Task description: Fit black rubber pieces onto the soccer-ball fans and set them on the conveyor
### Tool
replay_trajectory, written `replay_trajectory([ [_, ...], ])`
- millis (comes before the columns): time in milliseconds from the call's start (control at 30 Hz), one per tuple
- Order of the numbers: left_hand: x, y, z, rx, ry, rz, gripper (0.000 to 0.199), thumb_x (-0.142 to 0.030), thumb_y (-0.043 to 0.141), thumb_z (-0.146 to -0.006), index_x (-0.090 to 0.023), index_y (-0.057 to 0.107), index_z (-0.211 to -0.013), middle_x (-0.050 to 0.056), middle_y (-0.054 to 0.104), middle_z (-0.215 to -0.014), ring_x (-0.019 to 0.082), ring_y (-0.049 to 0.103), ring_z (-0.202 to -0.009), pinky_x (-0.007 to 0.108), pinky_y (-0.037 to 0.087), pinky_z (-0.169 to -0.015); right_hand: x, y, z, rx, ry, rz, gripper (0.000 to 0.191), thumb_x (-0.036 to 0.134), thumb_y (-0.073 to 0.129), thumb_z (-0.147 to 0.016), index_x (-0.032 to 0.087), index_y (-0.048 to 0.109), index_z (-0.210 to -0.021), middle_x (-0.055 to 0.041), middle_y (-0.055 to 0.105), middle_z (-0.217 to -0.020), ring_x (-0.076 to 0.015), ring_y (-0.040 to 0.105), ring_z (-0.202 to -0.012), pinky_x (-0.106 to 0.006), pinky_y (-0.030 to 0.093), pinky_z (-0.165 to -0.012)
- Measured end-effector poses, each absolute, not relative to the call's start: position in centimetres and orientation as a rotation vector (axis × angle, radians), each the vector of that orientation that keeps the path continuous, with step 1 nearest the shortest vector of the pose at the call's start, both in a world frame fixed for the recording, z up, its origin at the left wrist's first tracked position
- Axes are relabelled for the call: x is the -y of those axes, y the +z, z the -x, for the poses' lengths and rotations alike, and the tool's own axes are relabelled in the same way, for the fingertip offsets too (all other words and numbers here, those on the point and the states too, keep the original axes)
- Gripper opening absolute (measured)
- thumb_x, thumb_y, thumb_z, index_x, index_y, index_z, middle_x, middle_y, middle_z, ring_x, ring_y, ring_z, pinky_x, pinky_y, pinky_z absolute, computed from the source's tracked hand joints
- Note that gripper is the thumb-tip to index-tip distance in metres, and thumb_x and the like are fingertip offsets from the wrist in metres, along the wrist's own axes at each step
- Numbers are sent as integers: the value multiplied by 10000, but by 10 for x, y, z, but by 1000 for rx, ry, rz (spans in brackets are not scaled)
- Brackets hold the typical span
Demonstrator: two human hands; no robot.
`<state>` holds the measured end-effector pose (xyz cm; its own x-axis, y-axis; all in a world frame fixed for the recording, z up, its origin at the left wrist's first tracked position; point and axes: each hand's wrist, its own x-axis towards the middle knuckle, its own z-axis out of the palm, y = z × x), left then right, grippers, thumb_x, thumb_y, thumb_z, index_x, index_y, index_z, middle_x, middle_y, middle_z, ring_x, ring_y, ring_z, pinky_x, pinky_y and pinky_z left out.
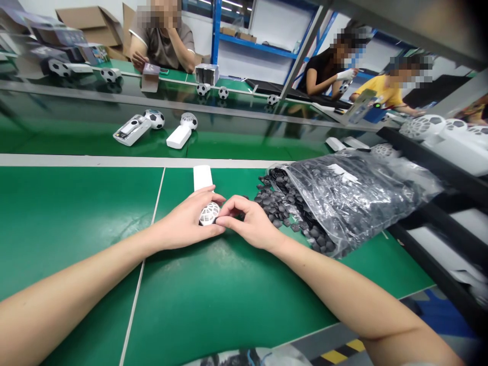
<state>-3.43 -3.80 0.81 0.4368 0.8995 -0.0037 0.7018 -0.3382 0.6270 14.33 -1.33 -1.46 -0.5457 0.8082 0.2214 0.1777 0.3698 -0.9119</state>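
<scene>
A white device with a rectangular body [203, 177] and a round lattice head [209, 213] lies on the green table [183, 295]. My left hand [186, 216] is wrapped around the head, thumb below and fingers above. At the head's right side, my right hand [247, 221] pinches with thumb and forefinger; a small dark piece seems to be at the fingertips, mostly hidden. Many small black pieces [270, 201] are spread to the right of my right hand, spilling from a clear plastic bag [354, 193].
Beyond a pale rail [95, 161], two white devices with ball heads [131, 130] [179, 137] lie on a green surface. Several football-patterned balls [223, 93] stand further back. A black rack [450, 234] with white parts is at right. Several people sit across the line.
</scene>
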Motion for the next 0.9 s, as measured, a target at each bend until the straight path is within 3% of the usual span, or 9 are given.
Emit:
replay_trajectory([
  [233, 38, 5, 32, -1306, 545, -2030, 428, -315, 572, -706, -223, 471, -1111, 63, 399, -1335, 289, 251, -1302, 456, 254, -1043, 0, -22, -143, 1885, 1436, 890, 302, 338, 722, -637, 166, 477, -681, 52, 470, -644, -67, 387, -544, -206, 348, -518],
  [500, 36, -1, 31, -1202, 685, -1762, 571, -247, 593, -670, -187, 386, -1200, 83, 504, -1176, 246, 509, -1028, 407, 412, -889, 4, -22, -139, 1897, 1305, 889, 274, 351, 673, -684, 167, 471, -668, 52, 459, -632, -69, 380, -546, -201, 329, -519],
  [600, 34, 0, 37, -1170, 616, -1813, 596, -253, 595, -688, -219, 358, -1234, 66, 491, -1174, 228, 511, -1016, 404, 408, -901, -7, -14, -147, 1920, 1119, 898, 193, 332, 593, -764, 170, 504, -708, 40, 497, -656, -81, 429, -581, -213, 367, -567],
  [767, 29, 0, 46, -1340, 593, -2003, 636, -297, 646, -632, -273, 403, -1219, 51, 334, -1250, 275, 341, -1200, 460, 258, -1041, -27, -11, -175, 2092, 517, 1126, 58, 212, 572, -792, 174, 589, -752, 1, 581, -756, -110, 504, -684, -240, 394, -664],
  [900, 25, -3, 46, -1589, 603, -1773, 585, -391, 676, -592, -250, 495, -1130, 49, 335, -1139, 275, 417, -1103, 459, 316, -1000, -29, -16, -181, 2392, 272, 1219, 69, 239, 595, -798, 183, 631, -817, -28, 614, -813, -159, 519, -784, -274, 401, -719],
])
